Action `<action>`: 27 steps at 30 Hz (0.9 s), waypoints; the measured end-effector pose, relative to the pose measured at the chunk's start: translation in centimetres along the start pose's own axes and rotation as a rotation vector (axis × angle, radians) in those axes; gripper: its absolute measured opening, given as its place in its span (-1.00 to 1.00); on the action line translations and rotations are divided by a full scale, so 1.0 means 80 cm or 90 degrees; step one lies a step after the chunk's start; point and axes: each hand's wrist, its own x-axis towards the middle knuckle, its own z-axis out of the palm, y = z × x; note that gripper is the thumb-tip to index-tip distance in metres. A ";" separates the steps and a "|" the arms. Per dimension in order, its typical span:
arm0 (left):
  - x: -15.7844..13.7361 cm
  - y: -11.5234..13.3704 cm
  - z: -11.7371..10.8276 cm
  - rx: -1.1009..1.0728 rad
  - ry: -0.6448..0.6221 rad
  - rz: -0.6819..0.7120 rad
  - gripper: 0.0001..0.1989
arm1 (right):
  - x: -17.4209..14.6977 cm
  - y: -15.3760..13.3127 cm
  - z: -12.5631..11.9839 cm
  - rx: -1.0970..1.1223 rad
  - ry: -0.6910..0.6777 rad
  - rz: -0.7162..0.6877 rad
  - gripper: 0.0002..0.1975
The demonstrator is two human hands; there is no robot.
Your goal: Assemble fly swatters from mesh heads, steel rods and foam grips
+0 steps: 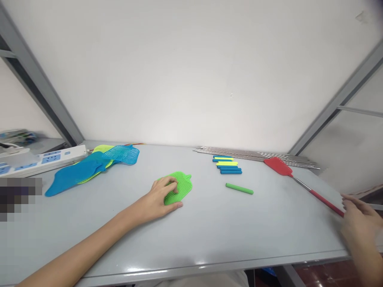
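Observation:
My left hand [161, 195] is closed over a bright green mesh fly swatter head [184, 187] lying on the table, its fingers curled on the mesh and the thumb along the near edge. Over at the right edge, my right hand [360, 223] is blurred beside the handle end of a red fly swatter [324, 201]; whether it grips the handle is hidden. That swatter has a red head, a metal rod and a red grip. A loose green handle tube [239, 188] lies between the two hands.
Blue and yellow handle tubes [231, 172] lie in a row behind the green one. Metal rods [254, 153] are bundled along the wall. At left are blue and yellow swatter heads [80, 171] beside a white power strip [61, 157]. Grey frame posts [338, 105] flank the table.

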 end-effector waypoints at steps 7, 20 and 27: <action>0.003 -0.017 -0.001 0.044 0.014 0.010 -0.58 | -0.036 -0.114 0.050 0.141 -0.305 -0.023 -0.71; 0.002 -0.048 -0.009 0.099 -0.011 -0.050 -0.43 | -0.047 -0.169 0.218 -0.040 -0.579 -0.162 -0.74; 0.002 -0.049 -0.011 0.105 -0.025 -0.026 -0.43 | -0.037 -0.156 0.248 -0.087 -0.465 -0.217 -0.75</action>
